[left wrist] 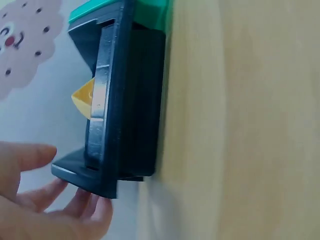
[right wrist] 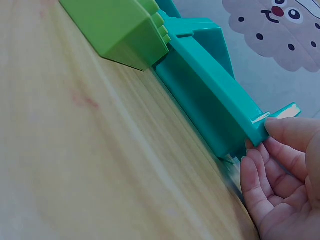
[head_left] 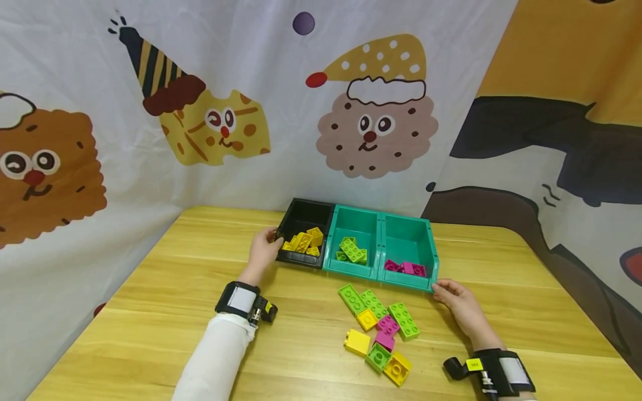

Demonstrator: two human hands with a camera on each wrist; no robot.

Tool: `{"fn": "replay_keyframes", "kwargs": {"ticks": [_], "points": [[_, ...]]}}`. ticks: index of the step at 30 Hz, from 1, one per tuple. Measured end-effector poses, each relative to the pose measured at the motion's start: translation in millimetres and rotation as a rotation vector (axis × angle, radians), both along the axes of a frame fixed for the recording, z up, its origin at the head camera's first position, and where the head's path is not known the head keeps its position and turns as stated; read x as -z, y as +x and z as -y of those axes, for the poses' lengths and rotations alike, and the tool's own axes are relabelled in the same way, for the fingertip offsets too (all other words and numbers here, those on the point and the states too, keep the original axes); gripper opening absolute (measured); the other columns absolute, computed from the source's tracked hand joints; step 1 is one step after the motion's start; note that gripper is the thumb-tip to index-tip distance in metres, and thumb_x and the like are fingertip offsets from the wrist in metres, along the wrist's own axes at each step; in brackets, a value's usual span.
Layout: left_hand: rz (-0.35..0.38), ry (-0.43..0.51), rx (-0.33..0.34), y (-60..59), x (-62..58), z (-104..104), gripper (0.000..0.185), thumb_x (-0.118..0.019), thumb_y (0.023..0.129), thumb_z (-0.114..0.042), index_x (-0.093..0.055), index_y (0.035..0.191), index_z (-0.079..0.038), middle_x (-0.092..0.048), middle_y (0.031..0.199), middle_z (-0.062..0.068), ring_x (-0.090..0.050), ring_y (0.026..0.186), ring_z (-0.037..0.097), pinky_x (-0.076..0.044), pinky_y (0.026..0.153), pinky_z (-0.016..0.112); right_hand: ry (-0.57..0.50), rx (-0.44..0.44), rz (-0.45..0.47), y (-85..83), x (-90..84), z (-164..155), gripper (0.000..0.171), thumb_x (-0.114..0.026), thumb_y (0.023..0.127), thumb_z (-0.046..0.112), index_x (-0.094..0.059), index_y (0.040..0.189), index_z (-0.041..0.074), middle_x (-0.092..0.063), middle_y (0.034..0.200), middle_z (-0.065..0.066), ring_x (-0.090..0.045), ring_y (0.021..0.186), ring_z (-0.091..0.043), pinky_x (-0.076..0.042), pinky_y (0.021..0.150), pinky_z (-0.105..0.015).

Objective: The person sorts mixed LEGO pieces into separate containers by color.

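The left hand point(head_left: 263, 248) is at the left front corner of the black bin point(head_left: 290, 221). Its fingers point(left wrist: 87, 202) are only a little bent. They touch the corner's lip from below, and the thumb is beside it. They do not squeeze anything. Inside the black bin lie yellow blocks point(head_left: 304, 241).

The right hand point(head_left: 458, 303) is at the front right corner of the right teal bin point(head_left: 426, 245). Its thumb lies on the top of the rim and its fingers point(right wrist: 252, 175) curl under the lip, so it pinches that corner. Pink blocks point(head_left: 405, 268) lie in this bin.

The three bins stand in a row and touch each other. The middle teal bin point(head_left: 370, 240) is between the black bin and the right teal bin. It has green blocks point(head_left: 352, 250) in it.

In front of the teal bins, on the wooden table point(head_left: 125, 312), lies a little heap of loose blocks point(head_left: 378, 331). They are green, yellow and pink. The heap is between the two hands, nearer to the right hand. Each wrist wears a black strap with a small camera.

Behind the bins hangs a cloth with cartoon faces point(head_left: 373, 131).
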State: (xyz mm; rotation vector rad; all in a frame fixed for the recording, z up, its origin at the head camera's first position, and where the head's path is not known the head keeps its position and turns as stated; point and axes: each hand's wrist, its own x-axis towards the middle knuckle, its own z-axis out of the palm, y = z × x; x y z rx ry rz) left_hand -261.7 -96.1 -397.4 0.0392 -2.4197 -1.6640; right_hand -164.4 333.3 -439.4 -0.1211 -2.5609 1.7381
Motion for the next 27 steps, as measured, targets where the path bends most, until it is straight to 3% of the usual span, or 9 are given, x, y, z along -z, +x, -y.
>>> {"fn": "replay_keyframes", "kwargs": {"ticks": [4,8,10,13,19,27], "points": [[0.160,0.200,0.037,0.6,11.0,6.8,0.043,-0.053,0.095,-0.008,-0.045,0.135,0.007,-0.047,0.135,0.027,-0.045,0.124,0.036,-0.040,0.103,0.045,0.001,-0.002,0.008,-1.1,1.1,-0.2,0.038,-0.054,0.097,0.027,-0.055,0.114,-0.007,-0.058,0.090,0.018,-0.058,0.086,0.002,-0.049,0.078,-0.015],[0.218,0.349,0.023,1.4,20.9,10.6,0.039,-0.053,0.095,-0.010,-0.049,0.131,0.005,-0.052,0.125,0.021,-0.054,0.098,0.019,-0.046,0.082,0.029,0.003,0.005,0.012,-1.1,1.9,-0.7,0.037,-0.054,0.097,0.028,-0.056,0.113,-0.006,-0.057,0.089,0.019,-0.058,0.085,0.001,-0.049,0.077,-0.015],[0.221,0.396,0.024,0.7,25.7,11.6,0.036,-0.054,0.095,-0.009,-0.050,0.127,0.006,-0.054,0.116,0.015,-0.049,0.086,0.011,-0.042,0.072,0.022,0.004,0.007,0.006,-0.6,2.0,-0.7,0.037,-0.054,0.097,0.029,-0.056,0.112,-0.005,-0.057,0.089,0.019,-0.058,0.085,0.001,-0.049,0.077,-0.015],[0.203,0.440,0.039,0.6,31.6,13.3,0.032,-0.054,0.095,-0.007,-0.051,0.123,0.008,-0.053,0.104,0.007,-0.047,0.080,0.007,-0.043,0.069,0.020,0.006,0.009,0.002,-0.2,2.1,-0.9,0.036,-0.054,0.097,0.030,-0.057,0.110,-0.003,-0.057,0.089,0.019,-0.058,0.085,0.002,-0.049,0.077,-0.014],[0.182,0.531,0.098,2.2,40.0,17.3,0.034,-0.052,0.094,0.000,-0.048,0.126,0.012,-0.054,0.098,0.002,-0.051,0.083,0.005,-0.046,0.075,0.019,0.013,0.018,0.010,-0.3,2.0,-1.5,0.038,-0.055,0.096,0.031,-0.057,0.110,-0.004,-0.057,0.089,0.018,-0.058,0.085,0.002,-0.048,0.077,-0.014],[0.196,0.525,0.114,3.7,44.4,21.0,0.036,-0.052,0.095,-0.001,-0.047,0.128,0.011,-0.051,0.100,0.002,-0.049,0.088,0.006,-0.047,0.076,0.017,0.009,0.017,0.011,0.4,0.2,0.5,0.039,-0.055,0.097,0.029,-0.056,0.112,-0.006,-0.058,0.090,0.018,-0.058,0.086,0.002,-0.049,0.077,-0.015]]}}
